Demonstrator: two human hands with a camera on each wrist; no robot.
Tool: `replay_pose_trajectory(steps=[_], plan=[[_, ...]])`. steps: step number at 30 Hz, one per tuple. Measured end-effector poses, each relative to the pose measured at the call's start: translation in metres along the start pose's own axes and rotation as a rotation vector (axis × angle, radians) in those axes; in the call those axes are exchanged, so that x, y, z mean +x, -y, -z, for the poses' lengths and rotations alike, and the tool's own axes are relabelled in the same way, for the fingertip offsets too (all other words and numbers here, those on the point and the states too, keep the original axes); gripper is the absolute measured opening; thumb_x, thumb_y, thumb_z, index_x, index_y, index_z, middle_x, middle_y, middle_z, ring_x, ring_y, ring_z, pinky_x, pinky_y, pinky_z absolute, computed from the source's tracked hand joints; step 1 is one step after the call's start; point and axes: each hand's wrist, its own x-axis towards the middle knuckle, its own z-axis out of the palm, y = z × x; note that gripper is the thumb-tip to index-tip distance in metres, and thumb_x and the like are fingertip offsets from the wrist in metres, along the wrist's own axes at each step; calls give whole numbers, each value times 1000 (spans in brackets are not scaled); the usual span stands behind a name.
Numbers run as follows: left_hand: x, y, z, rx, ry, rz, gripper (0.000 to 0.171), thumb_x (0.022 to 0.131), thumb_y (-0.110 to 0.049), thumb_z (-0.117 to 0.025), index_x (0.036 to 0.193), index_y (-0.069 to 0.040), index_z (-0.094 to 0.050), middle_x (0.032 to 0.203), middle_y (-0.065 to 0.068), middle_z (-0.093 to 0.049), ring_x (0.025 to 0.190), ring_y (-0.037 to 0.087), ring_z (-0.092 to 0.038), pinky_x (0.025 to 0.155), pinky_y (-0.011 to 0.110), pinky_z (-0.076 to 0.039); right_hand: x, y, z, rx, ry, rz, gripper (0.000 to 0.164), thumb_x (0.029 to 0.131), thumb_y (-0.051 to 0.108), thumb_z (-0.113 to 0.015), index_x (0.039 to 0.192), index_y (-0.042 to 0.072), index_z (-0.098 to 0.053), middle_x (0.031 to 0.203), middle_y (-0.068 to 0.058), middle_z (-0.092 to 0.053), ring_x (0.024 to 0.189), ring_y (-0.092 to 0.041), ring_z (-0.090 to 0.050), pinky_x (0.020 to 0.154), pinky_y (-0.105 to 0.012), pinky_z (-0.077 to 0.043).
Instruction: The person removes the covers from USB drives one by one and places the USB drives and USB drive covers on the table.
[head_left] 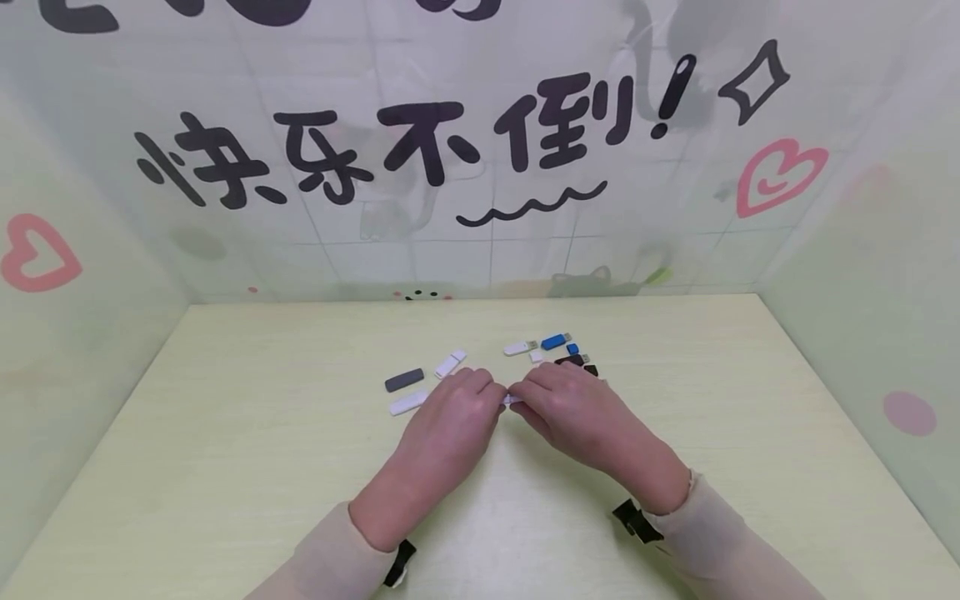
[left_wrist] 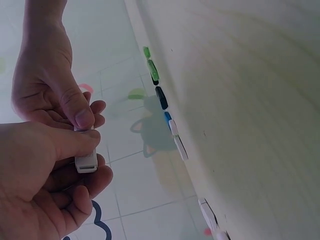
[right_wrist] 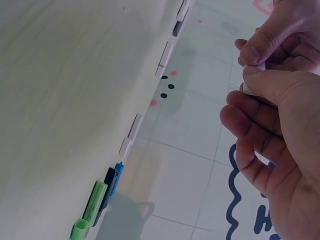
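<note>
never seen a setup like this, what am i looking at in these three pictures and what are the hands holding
There is no machine here: you see a person's bare left hand and right hand. The large picture comes from a camera worn on the head, looking forward and down. The other two come from cameras on the left and right wrists, so the table looks steeply tilted there.

In the head view, a grey memory stick and two white sticks lie toward the left. Toward the right are an uncapped blue stick, black stick and white one, with loose caps nearby. The right wrist view also shows a green stick.

Both hands pinch a small white piece, partly hidden by their grip.
</note>
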Motion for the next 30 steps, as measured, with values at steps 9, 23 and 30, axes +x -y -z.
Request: replay_pose_trajectory(steps=[9,23,30], plan=[[-3,-1,-3,-2,-1,-14,7,88,-8,-74,93,-4,-72,81,1,-58,72,14,-51,66,24,-45,-3,2,-1,13,3,-8,19,85,18,-79,100,7,-73,85,1,-67,75,-15,-64,74,-29,-53],[0,5,-2,-35,-7,-11,8,87,-9,-76,93,-5,-73,78,-1,-57,71,13,-51,64,23,-45,1,0,-4,20,-15,17,19,83,16,-80,98,6,-73,81,0,-65,70,-15,-60,66,-26,-51],[2,7,-5,-73,-29,-41,9,85,-8,-77,94,-6,-75,81,-2,-62,72,12,-52,67,22,-44,0,-2,-1,18,13,25,19,83,16,-80,97,6,-73,80,1,-64,70,-14,-59,68,-26,-51]])
